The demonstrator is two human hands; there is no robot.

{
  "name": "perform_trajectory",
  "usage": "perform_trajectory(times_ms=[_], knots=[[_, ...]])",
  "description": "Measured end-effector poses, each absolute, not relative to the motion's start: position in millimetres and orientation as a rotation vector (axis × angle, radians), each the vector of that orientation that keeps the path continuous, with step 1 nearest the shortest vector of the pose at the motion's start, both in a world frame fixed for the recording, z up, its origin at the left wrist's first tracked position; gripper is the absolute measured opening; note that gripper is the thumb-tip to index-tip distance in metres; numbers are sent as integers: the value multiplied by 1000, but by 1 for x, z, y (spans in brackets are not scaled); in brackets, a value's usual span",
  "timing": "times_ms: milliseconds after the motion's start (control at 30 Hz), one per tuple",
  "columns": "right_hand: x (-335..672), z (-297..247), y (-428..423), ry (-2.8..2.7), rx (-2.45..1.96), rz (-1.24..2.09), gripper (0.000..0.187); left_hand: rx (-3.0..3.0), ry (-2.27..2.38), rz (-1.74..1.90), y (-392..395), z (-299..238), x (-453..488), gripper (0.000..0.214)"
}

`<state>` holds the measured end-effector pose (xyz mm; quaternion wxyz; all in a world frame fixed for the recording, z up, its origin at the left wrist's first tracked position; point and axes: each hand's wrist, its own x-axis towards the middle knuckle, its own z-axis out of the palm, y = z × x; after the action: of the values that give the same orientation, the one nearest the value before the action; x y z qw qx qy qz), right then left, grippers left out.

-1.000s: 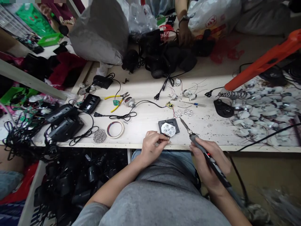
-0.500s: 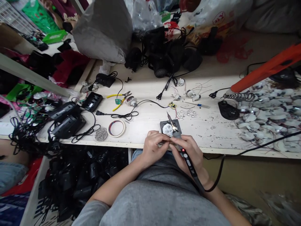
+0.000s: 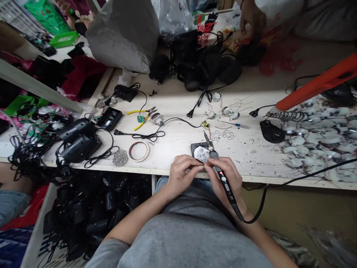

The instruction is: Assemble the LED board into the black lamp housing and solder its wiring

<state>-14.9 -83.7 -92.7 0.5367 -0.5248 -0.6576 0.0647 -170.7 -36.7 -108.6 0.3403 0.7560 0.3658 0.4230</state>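
Note:
A soldering iron rests in my right hand, its metal tip pointing up and away over the bench. My left hand is closed in a pinch, its thumb and fingertips meeting those of my right hand; whatever small thing lies between them is too small to make out. Just beyond the fingertips, a white plate with round lenses or LEDs lies on a dark square block. Farther out are a small yellow circuit board on a cord and several loose clear lenses.
Left on the bench are a tape roll, a round tin of metallic bits and yellow-handled pliers. To the right stand an orange arm with a coil and a pile of white parts. Another person's hand reaches in at the back.
My right hand has tilted and shifted slightly right with the soldering iron, uncovering more of the white plate. Another person's hand has appeared at the top over the black items.

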Motion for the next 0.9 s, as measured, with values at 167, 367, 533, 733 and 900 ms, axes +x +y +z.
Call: perform_trajectory(times_ms=[167, 367, 533, 733, 900], knots=[[-3, -83, -92, -1560, -1267, 141, 28, 1997, 1164, 1162, -44, -108, -169, 10], [17, -64, -126, -1585, -1237, 241, 33, 2112, 1332, 1255, -43, -113, -162, 12], [22, -58, -144, -1700, -1294, 180, 27, 2125, 1292, 1297, -41, -116, -156, 11], [16, -62, -136, -1708, -1317, 227, 23, 2160, 1299, 1265, -40, -116, -156, 13], [13, -68, -130, -1718, -1282, 245, 25, 2195, 1291, 1270, -39, -116, -157, 13]])
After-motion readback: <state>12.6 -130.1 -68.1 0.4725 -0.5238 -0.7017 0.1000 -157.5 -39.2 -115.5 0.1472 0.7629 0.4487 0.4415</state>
